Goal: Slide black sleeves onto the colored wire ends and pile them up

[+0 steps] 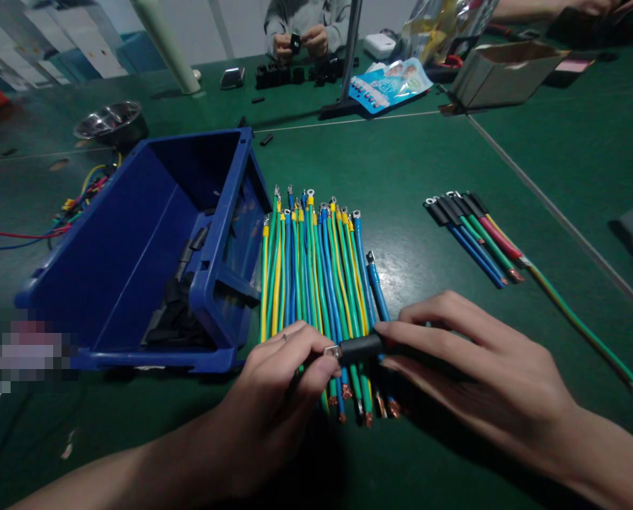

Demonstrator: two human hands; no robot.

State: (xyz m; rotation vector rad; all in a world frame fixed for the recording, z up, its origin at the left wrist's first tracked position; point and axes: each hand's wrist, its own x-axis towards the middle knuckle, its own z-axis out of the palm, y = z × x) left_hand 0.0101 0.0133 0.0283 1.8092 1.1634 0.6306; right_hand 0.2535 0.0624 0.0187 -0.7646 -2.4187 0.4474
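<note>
A black sleeve [361,348] sits on a short cable piece between my hands, above a row of blue, green and yellow-green cables [311,276]. My left hand [279,379] pinches the metal ring lug [331,350] at its left end. At the other end, the fingers of my right hand [486,368] close round the sleeve, hiding the rest of that cable. Ring lugs top the cables in the row, and bare copper ends [367,418] point toward me. A blue cable [379,287] lies near my right fingertips.
Left of the cables stands a blue bin [120,248] holding black sleeves [175,315]. Finished-looking sleeved cables [481,237] lie at the right. Behind are a metal bowl [112,122], a cardboard box [508,74], a blue packet [391,86] and another person's hands [314,42].
</note>
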